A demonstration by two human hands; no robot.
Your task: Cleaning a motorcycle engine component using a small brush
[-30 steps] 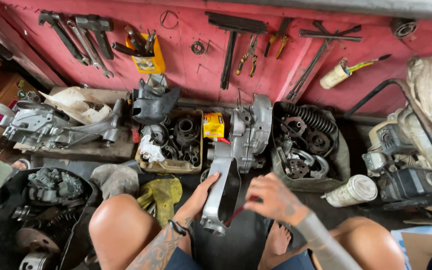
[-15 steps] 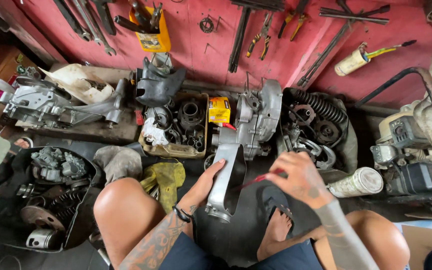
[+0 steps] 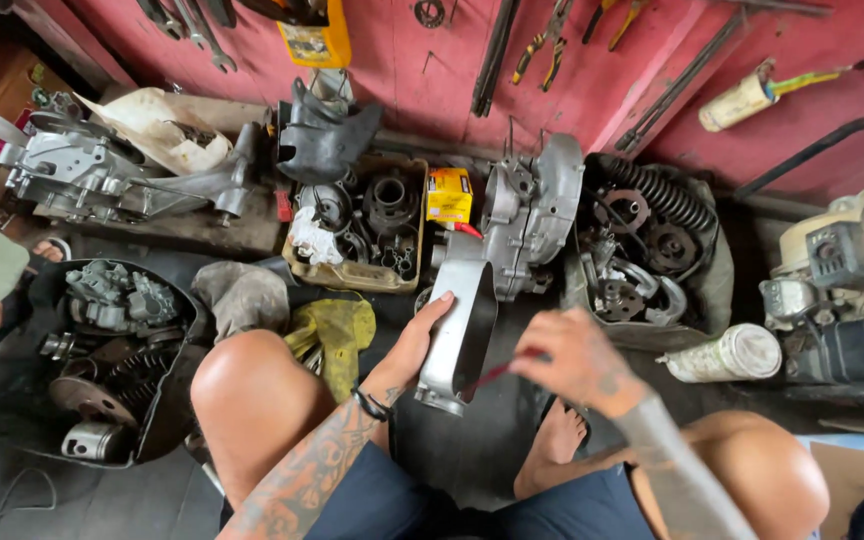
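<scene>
Gripping cover [image 3: 457, 335] upright in left hand [image 3: 414, 345]; right hand [image 3: 577, 360] pinches red tool [image 3: 497, 373] at its inner edge; scraping seemingly unfinished.

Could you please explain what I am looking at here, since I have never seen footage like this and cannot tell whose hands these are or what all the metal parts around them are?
This is a single view from a camera worn on a person's head, looking down at their own bare knees and hands as they sit on a workshop floor. The left hand steadies a grey metal engine cover standing on end. The right hand holds a thin red tool against the cover's inner side. In front lie a cardboard tray of engine parts, a small yellow box, an engine casing, a yellow rag and a coil spring. Hand tools hang on the red wall.
</scene>
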